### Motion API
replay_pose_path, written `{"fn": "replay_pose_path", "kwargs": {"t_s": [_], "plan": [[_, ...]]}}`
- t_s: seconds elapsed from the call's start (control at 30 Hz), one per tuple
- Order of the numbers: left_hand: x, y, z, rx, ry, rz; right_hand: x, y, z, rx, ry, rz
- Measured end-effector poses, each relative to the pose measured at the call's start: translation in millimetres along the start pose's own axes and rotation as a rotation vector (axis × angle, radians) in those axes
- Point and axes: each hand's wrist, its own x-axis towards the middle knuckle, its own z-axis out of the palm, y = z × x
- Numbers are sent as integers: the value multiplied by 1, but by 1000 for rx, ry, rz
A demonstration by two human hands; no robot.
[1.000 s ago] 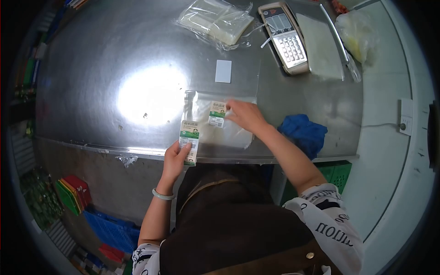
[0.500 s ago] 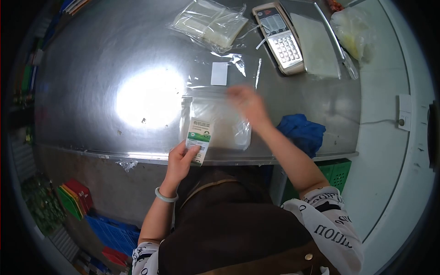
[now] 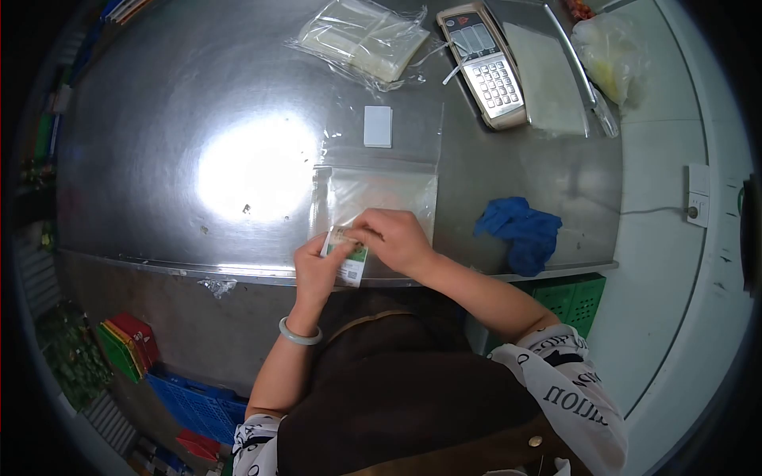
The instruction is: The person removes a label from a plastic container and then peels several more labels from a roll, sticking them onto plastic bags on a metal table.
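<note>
Near the table's front edge, my left hand (image 3: 315, 268) grips a small white-and-green printed label (image 3: 352, 274), thumb on its face. My right hand (image 3: 399, 240) reaches in from the right, with thumb and fingers pinched at the label's top edge. Both hands are over the lower part of a stack of clear plastic bags (image 3: 373, 186), which lies flat on the metal table. On the clear film of the top bag's upper part lies a blank white card (image 3: 378, 127).
A scale with a keypad (image 3: 492, 83) stands at the back right, beside flat translucent sheets (image 3: 548, 79). Wrapped plastic bags (image 3: 361, 40) lie at the back. A crumpled blue cloth (image 3: 520, 234) sits at the right, above a green crate (image 3: 573, 300). The table's front edge (image 3: 159, 268) runs before me.
My right hand has moved down and left from over the bags to the label. The label has dropped slightly and its top is now covered by fingers. The white card stayed put.
</note>
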Motion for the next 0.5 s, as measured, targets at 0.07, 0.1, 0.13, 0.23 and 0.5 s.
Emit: {"fn": "replay_pose_path", "kwargs": {"t_s": [0.07,0.1,0.13,0.23,0.5], "plan": [[-1,-9,2,-45,-89,16,4,15,0,-61,-94,-95],[-4,-13,-4,18,-174,-43,11,27,-8,80,-30,102],[-7,-18,-14,78,-257,-101,22,42,-22,221,31,299],[-4,-41,-37,34,-292,-224,48,76,-48,149,226,450],[40,-89,-30,-71,-76,-286,25,113,-12,-578,-224,293]]}}
